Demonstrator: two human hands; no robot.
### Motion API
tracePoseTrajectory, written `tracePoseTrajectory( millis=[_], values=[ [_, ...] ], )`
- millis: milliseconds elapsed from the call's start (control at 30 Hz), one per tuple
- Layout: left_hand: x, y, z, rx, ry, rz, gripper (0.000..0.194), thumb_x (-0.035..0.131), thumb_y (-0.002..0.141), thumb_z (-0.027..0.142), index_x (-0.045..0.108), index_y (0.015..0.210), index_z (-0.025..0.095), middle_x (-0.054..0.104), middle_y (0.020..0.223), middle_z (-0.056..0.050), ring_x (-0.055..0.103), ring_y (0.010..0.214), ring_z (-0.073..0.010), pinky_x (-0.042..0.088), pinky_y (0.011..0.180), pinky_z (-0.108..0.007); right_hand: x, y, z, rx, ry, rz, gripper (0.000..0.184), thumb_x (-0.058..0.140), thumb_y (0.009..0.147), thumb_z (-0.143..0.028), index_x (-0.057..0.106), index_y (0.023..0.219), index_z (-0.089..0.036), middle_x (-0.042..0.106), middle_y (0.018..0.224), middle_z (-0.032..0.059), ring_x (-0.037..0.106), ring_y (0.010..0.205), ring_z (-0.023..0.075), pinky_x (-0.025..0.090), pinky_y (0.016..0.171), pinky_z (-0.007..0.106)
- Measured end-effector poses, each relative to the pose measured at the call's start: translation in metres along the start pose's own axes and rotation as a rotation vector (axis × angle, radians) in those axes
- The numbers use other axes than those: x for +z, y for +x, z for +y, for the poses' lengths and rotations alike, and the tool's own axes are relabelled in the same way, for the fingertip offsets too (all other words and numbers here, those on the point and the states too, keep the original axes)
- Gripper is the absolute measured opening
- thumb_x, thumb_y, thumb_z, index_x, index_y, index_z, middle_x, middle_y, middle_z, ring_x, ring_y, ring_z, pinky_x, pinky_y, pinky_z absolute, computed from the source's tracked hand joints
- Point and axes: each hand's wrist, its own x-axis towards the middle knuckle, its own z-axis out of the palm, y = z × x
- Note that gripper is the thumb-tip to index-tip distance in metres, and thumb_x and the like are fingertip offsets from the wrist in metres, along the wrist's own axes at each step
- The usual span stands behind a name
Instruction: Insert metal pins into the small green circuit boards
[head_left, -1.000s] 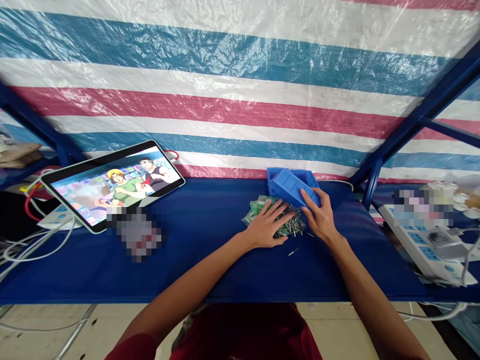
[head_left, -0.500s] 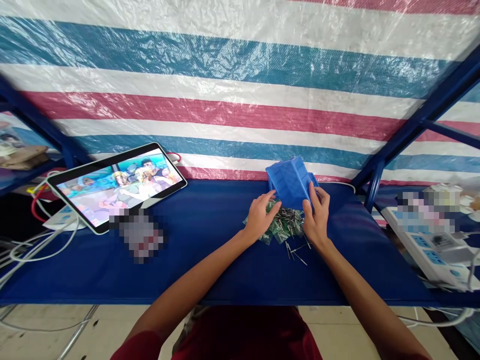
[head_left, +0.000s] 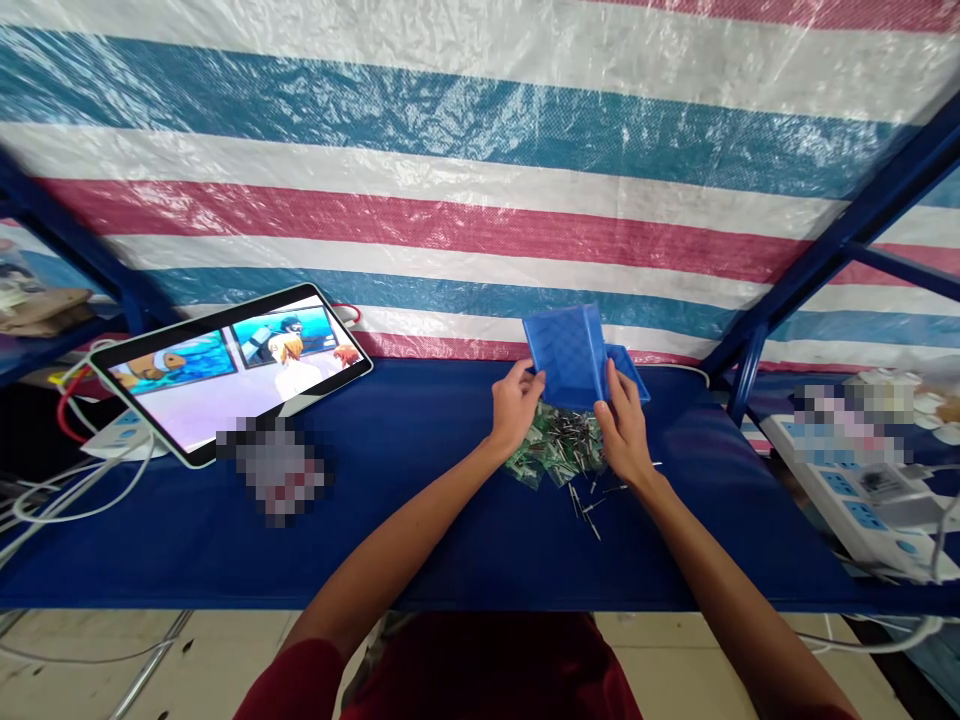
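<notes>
Both hands tip the blue bin (head_left: 568,355) on edge at the desk's (head_left: 420,500) 1 o'clock: left hand (head_left: 514,405) closed on its left rim, right hand (head_left: 621,425) on its right. Emptying looks nearly done; pins and green parts (head_left: 559,450) lie heaped beneath. Setting it aside needs a steady hold.

Makeshift workshop stall: striped tarp (head_left: 450,150), blue bench (head_left: 420,520), power strips (head_left: 862,500).

A striped tarp (head_left: 480,170) in white, teal and red hung as the back wall behind the blue table (head_left: 420,545). Blue steel posts (head_left: 825,250) rose at the table's right and left ends. Pale floor (head_left: 90,660) showed below its front edge.
</notes>
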Motion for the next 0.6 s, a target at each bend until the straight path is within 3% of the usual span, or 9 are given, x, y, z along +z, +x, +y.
tracePoseTrajectory(
  millis=[67,133,200,267,333,433,500,600],
  values=[
    [-0.012,0.015,0.002,-0.001,0.129,0.074,0.024,0.055,0.089,0.028,0.067,0.104,0.015,0.063,0.066,0.000,0.058,0.058,-0.0138,0.047,0.063,-0.024,-0.014,0.004,0.000,0.052,0.017,-0.041,0.063,0.036,0.097,-0.047,0.019,0.153,-0.026,0.047,0.137,0.0124,0.053,0.119,0.0247,0.047,0.098,0.045],
    [-0.028,0.034,0.000,-0.021,0.298,0.104,0.022,0.054,0.087,0.023,0.069,0.099,0.013,0.063,0.066,-0.001,0.058,0.061,-0.0148,0.047,0.069,-0.026,-0.033,0.002,0.004,0.110,-0.036,-0.081,0.059,0.039,0.095,-0.049,0.035,0.148,-0.024,0.056,0.128,0.0122,0.057,0.113,0.0257,0.047,0.097,0.045],
    [-0.046,0.051,-0.006,-0.074,0.468,0.074,0.022,0.054,0.084,0.021,0.071,0.095,0.012,0.066,0.070,-0.004,0.061,0.068,-0.0177,0.047,0.075,-0.028,-0.051,-0.009,0.014,0.185,-0.127,-0.147,0.053,0.038,0.095,-0.052,0.053,0.135,-0.021,0.064,0.115,0.0121,0.062,0.105,0.0267,0.049,0.094,0.045],
    [-0.058,0.064,-0.016,-0.164,0.602,-0.026,0.021,0.054,0.082,0.019,0.072,0.090,0.012,0.069,0.078,-0.007,0.064,0.079,-0.0209,0.047,0.079,-0.028,-0.063,-0.031,0.026,0.275,-0.274,-0.194,0.059,0.035,0.093,-0.059,0.060,0.127,-0.017,0.064,0.115,0.0145,0.059,0.112,0.0316,0.047,0.096,0.049],
    [-0.064,0.070,-0.026,-0.231,0.728,-0.122,0.020,0.054,0.082,0.021,0.072,0.084,0.012,0.071,0.085,-0.010,0.065,0.089,-0.0239,0.047,0.083,-0.030,-0.065,-0.058,0.037,0.384,-0.394,-0.250,0.070,0.029,0.091,-0.065,0.056,0.131,-0.014,0.059,0.125,0.0185,0.053,0.122,0.0356,0.043,0.101,0.054],
    [-0.061,0.069,-0.034,-0.280,0.845,-0.134,0.023,0.054,0.084,0.025,0.072,0.091,0.014,0.070,0.098,-0.013,0.063,0.101,-0.0270,0.047,0.087,-0.032,-0.056,-0.090,0.044,0.446,-0.439,-0.385,0.075,0.026,0.091,-0.067,0.045,0.142,-0.015,0.045,0.144,0.0175,0.035,0.138,0.0359,0.035,0.109,0.055],
    [-0.056,0.065,-0.035,-0.298,0.889,-0.115,0.025,0.053,0.086,0.027,0.071,0.098,0.015,0.070,0.102,-0.014,0.063,0.103,-0.0283,0.047,0.088,-0.034,-0.048,-0.100,0.041,0.446,-0.453,-0.406,0.073,0.024,0.092,-0.066,0.038,0.147,-0.020,0.037,0.151,0.0135,0.025,0.144,0.0335,0.031,0.112,0.055],
    [-0.046,0.061,-0.031,-0.300,0.924,-0.099,0.028,0.050,0.088,0.027,0.070,0.104,0.015,0.070,0.102,-0.015,0.064,0.103,-0.0291,0.048,0.089,-0.035,-0.038,-0.103,0.029,0.440,-0.431,-0.457,0.071,0.023,0.094,-0.064,0.028,0.151,-0.023,0.030,0.156,0.0099,0.022,0.145,0.0296,0.029,0.115,0.052]
  ],
)
